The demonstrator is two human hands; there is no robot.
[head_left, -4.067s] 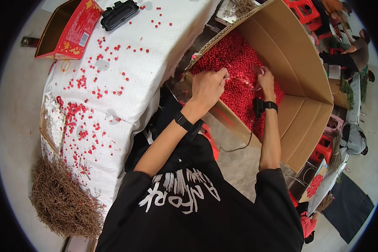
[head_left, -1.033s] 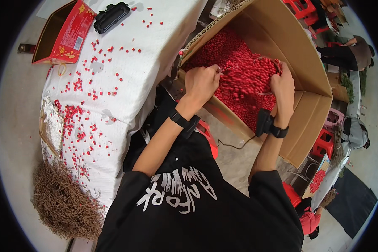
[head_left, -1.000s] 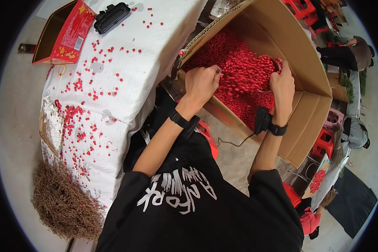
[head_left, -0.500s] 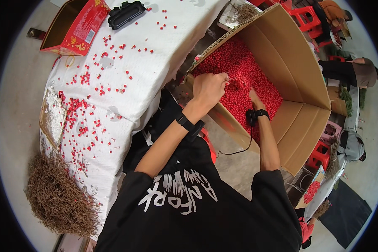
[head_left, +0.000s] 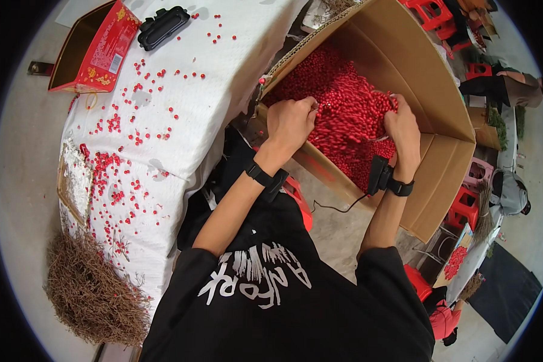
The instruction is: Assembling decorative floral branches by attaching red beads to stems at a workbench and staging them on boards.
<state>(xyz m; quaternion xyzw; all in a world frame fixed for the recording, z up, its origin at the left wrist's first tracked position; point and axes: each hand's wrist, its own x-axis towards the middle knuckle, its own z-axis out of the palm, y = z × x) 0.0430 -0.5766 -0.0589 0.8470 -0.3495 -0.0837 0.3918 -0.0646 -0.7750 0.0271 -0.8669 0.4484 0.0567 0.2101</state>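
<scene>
A large cardboard box [head_left: 425,66] stands open in front of me, filled deep with small red berries [head_left: 320,69]. Over its near left side, my left hand [head_left: 291,123] is closed, thumb and fingertips pinched at the berries' edge; what they pinch is too small to tell. My right hand [head_left: 404,130] is inside the box on the right, its fingers curled round a pale, see-through edge that looks like plastic. Between both hands a heap of berries is smeared by motion. A black strap with a small device sits on each wrist.
On the left, a white-covered table [head_left: 217,114] carries scattered berries, a red carton [head_left: 105,57], a black case [head_left: 163,28], a shallow tray with white bits [head_left: 76,181] and a pile of brown twigs [head_left: 93,289]. A black cable hangs near the box. Red stools [head_left: 464,206] and other people are at right.
My right hand has risen out of the berries and moved right, its fingers now curled at a see-through edge. The berries between my hands have shifted and blur. My left hand moved slightly left.
</scene>
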